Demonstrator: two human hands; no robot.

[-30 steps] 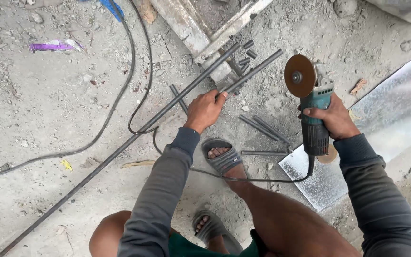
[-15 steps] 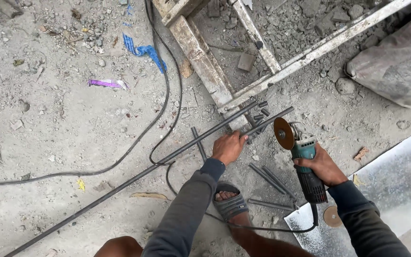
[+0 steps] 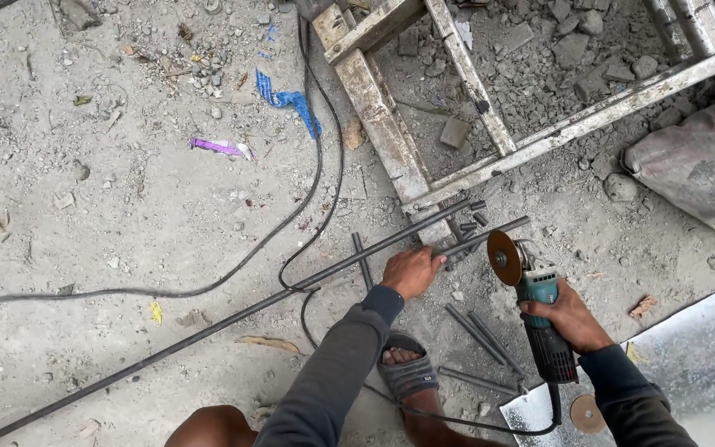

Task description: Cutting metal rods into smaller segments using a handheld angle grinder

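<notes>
My left hand [image 3: 410,271] presses down on a long steel rod [image 3: 208,329] that runs diagonally over the concrete ground, next to a second shorter rod [image 3: 490,233]. My right hand [image 3: 568,318] grips a teal and black angle grinder [image 3: 537,308] by its body. Its cutting disc [image 3: 504,257] stands on edge just right of my left hand, close to the rods' ends. Several short cut rod pieces [image 3: 482,335] lie between my hands. My sandalled foot [image 3: 405,371] rests below the left hand.
A dirty wooden frame [image 3: 391,124] filled with rubble lies ahead. Black cables [image 3: 291,217] curve across the ground at left. A grey sack [image 3: 701,161] sits at right, a shiny metal sheet [image 3: 688,364] at lower right with a spare disc [image 3: 587,413] on it.
The view has tilted up, showing more of the wooden frame and rubble. My hands keep their grip on the rod and the grinder, the disc staying near the rod ends.
</notes>
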